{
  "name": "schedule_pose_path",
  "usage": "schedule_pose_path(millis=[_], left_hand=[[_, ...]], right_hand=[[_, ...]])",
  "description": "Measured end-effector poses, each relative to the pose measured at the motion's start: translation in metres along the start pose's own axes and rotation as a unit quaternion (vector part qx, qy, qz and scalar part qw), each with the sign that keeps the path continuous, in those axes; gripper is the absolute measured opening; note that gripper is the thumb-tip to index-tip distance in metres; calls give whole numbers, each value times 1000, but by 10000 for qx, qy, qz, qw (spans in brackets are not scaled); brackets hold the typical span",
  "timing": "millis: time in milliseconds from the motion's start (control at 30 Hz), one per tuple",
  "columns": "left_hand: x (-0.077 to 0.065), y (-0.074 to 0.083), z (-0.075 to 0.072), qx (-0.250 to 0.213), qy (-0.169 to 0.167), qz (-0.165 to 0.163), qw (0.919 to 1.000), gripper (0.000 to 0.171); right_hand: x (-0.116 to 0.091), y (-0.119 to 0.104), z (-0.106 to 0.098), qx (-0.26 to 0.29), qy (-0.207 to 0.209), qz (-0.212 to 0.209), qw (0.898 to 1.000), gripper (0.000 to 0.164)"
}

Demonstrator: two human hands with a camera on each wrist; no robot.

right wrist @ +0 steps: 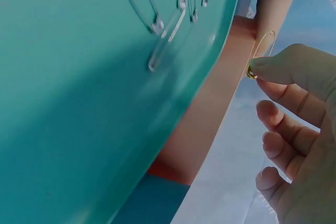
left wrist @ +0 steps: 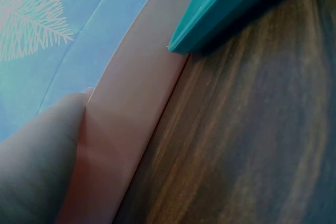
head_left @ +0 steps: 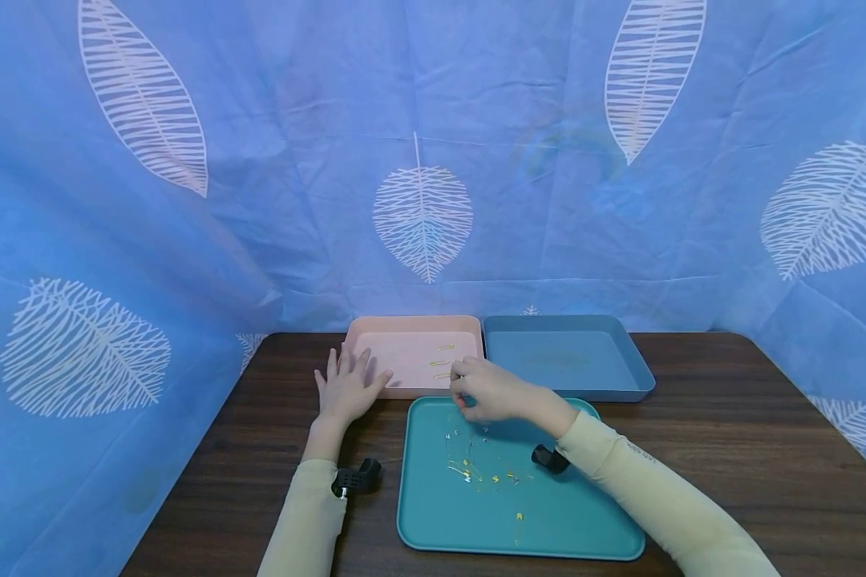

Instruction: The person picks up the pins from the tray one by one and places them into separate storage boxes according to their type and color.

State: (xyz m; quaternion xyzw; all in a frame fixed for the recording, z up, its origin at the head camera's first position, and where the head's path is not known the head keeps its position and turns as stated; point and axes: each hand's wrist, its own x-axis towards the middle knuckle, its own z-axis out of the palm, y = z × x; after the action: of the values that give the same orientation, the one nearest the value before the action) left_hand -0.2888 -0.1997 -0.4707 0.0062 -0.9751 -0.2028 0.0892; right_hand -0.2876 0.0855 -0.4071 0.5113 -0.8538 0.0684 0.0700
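Between thumb and index finger, my right hand pinches a gold safety pin, seen by its clasp end in the right wrist view. That hand is over the front edge of the pink tray. Several gold safety pins lie in the pink tray. My left hand rests on this tray's left front corner with fingers spread, the thumb at its rim. Nearer to me, the teal tray holds several silver safety pins and gold ones, scattered.
A blue tray stands right of the pink one, side by side at the back of the dark wooden table. A blue leaf-patterned cloth hangs behind. The teal tray's far edge lies close to the pink tray's front.
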Motion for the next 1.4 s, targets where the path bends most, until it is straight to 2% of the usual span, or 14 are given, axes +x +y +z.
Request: schedule_pose_path(millis=[467,800,1000,1400], left_hand=[[1,1,-1,-21,6,-8,10000,80],[0,2,-1,27,-13,-13,10000,80],[0,1,0,-8,-4,-23,10000,80],[2,0,1,59,4,-66,10000,79]], right_hand=[[24,21,-8,57,435,113,9990,20],[40,37,-3,95,474,430,9979,21],[52,45,2,-98,650,612,9960,24],[77,54,16,-470,267,1302,9900,22]])
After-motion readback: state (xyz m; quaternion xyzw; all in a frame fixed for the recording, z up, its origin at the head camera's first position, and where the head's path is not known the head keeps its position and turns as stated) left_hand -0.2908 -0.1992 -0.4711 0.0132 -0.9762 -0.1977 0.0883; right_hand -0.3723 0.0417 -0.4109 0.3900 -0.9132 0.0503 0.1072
